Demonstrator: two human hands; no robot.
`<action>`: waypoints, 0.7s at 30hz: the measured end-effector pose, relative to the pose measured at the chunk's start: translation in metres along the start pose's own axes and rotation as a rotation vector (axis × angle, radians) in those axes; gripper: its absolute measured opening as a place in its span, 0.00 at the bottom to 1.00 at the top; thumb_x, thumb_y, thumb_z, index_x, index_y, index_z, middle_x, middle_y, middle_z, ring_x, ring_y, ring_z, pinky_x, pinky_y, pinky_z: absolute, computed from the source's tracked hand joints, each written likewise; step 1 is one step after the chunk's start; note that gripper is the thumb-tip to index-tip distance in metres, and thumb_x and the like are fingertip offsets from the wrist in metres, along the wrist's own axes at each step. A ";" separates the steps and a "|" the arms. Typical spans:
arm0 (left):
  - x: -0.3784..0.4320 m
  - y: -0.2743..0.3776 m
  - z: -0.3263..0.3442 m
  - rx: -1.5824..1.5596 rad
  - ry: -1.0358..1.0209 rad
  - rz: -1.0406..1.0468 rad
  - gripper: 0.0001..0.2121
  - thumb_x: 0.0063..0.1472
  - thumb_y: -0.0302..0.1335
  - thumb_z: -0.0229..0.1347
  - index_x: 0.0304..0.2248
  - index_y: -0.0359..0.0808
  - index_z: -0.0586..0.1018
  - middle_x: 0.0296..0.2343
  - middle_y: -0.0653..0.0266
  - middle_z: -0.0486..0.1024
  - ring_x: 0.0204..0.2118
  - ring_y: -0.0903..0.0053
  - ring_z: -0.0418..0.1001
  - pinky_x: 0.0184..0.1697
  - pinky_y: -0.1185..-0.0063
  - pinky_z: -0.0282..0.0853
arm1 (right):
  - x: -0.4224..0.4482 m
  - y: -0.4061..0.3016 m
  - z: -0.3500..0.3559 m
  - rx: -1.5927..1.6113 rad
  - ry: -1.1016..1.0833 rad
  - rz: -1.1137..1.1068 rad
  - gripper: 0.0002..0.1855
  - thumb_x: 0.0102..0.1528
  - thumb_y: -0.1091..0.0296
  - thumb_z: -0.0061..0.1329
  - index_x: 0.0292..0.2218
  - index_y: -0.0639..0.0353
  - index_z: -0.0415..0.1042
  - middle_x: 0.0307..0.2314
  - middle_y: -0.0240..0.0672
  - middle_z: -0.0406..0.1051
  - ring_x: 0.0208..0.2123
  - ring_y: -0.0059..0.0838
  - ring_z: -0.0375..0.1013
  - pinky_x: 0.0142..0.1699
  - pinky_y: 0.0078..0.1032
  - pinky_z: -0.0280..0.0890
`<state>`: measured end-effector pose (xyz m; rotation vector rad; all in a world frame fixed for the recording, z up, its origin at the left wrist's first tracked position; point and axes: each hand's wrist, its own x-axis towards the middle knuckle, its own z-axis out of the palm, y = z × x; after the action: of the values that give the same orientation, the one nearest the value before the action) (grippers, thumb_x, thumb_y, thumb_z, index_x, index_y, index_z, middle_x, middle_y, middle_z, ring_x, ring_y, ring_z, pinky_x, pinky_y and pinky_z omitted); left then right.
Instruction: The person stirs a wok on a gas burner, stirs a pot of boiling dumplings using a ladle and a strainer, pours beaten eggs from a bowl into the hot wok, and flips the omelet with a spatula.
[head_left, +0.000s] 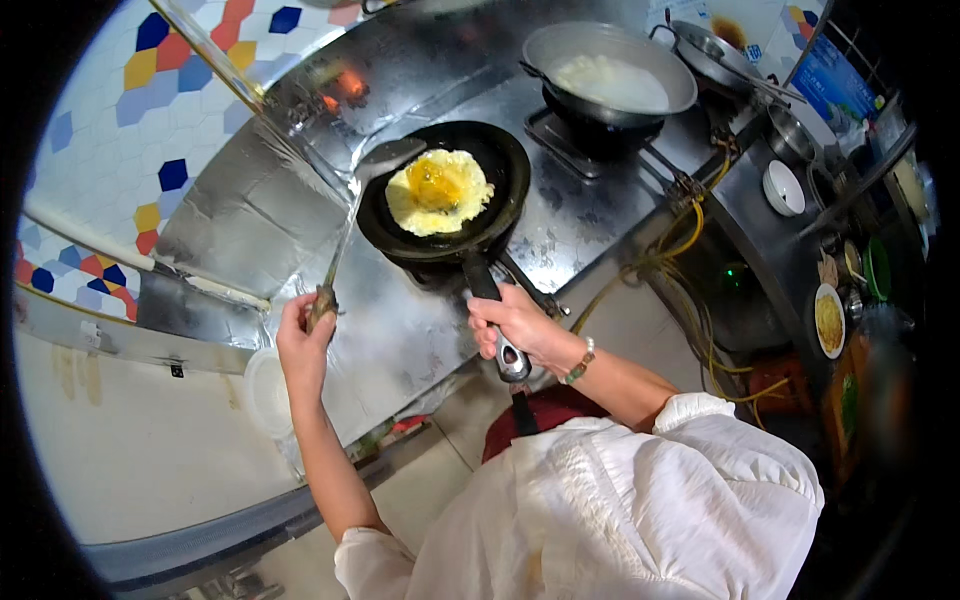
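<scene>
My left hand grips the worn handle of a metal wok spatula. The spatula's blade reaches over the left rim of a black frying pan, beside the food. Around the pan's dark handle my right hand is closed, with the handle's metal end showing below the fingers. A round fried egg with glossy yellow yolk in its middle lies in the pan. Beneath the pan is a gas burner, mostly hidden.
A large wok of steaming, cloudy liquid stands on another burner at the back right. Yellow gas hoses hang off the counter's front edge. On the right-hand counter are a white bowl and a plate of food. A white container sits left.
</scene>
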<state>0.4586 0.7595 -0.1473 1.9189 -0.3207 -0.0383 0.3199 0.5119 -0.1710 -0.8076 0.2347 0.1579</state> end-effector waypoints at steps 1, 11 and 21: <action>0.001 -0.001 0.004 0.003 -0.009 -0.010 0.14 0.49 0.21 0.54 0.37 0.30 0.71 0.25 0.67 0.71 0.26 0.86 0.66 0.29 0.87 0.62 | 0.002 0.002 -0.006 -0.125 -0.027 -0.010 0.11 0.54 0.69 0.41 0.21 0.59 0.57 0.13 0.27 0.57 0.12 0.17 0.59 0.18 0.19 0.59; 0.077 -0.002 0.067 0.553 -0.231 0.031 0.15 0.48 0.32 0.55 0.37 0.41 0.73 0.27 0.60 0.75 0.30 0.69 0.73 0.33 0.76 0.65 | 0.023 0.010 -0.031 0.081 0.016 0.073 0.08 0.52 0.74 0.40 0.22 0.58 0.57 0.13 0.28 0.58 0.12 0.18 0.58 0.19 0.20 0.59; 0.078 -0.025 0.075 0.429 -0.209 -0.040 0.15 0.46 0.26 0.57 0.37 0.38 0.73 0.24 0.62 0.73 0.28 0.75 0.71 0.33 0.79 0.65 | 0.026 0.019 -0.041 0.013 -0.061 0.044 0.09 0.55 0.71 0.41 0.28 0.58 0.54 0.18 0.27 0.57 0.14 0.14 0.58 0.18 0.17 0.59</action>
<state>0.5250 0.6805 -0.1880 2.3532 -0.4583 -0.2121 0.3349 0.4962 -0.2192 -0.7841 0.1958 0.2223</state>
